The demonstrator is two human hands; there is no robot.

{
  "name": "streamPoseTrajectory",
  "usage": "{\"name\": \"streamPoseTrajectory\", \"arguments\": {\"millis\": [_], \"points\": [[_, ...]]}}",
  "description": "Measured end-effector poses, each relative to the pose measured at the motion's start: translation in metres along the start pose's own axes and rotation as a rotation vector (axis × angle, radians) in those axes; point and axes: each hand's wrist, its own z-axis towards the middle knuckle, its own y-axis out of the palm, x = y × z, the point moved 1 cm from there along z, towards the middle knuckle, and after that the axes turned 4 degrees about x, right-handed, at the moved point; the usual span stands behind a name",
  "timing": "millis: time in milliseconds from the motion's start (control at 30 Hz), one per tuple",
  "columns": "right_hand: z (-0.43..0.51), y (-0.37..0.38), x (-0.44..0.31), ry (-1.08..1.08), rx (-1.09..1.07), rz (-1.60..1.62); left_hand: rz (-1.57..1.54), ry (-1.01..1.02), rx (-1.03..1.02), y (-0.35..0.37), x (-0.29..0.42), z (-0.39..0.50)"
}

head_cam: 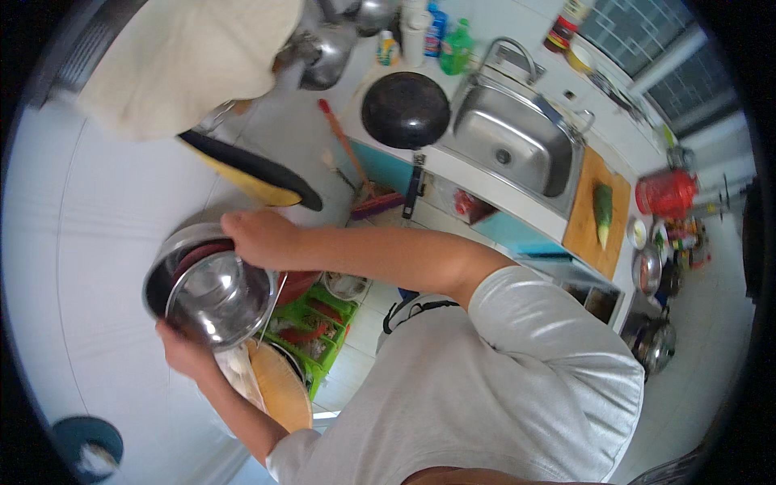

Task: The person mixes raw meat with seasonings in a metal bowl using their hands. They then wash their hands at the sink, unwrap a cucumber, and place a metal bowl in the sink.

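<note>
Both my hands are at a nested group of round vessels at the left of the head view. Its inner part is a shiny stainless steel vessel [221,297] with a thin metal handle at its right side. Behind it show a dark red round vessel [197,257] and a larger metal vessel [159,267]. My right hand [260,238] grips the upper rim area, its fingertips partly hidden. My left hand [189,351], somewhat blurred, holds the lower left edge. Which rims each hand grips cannot be told exactly.
Below the vessels are a green plastic rack [312,327] and a round wooden board [282,385]. A black wok [406,110] sits beside the steel sink [515,136]. A green-skinned vegetable [602,209] lies on a cutting board [582,233]. A broom [345,142] stands nearby.
</note>
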Motion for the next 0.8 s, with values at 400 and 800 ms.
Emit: {"name": "streamPoseTrajectory", "arguments": {"millis": [400, 800], "points": [[-0.068, -0.154, -0.019, -0.407, 0.595, -0.195, -0.032, 0.011, 0.204, -0.04, -0.007, -0.008], [-0.26, -0.293, 0.088, 0.159, 0.745, -0.319, 0.119, -0.063, 0.001, 0.033, -0.009, 0.002]]}}
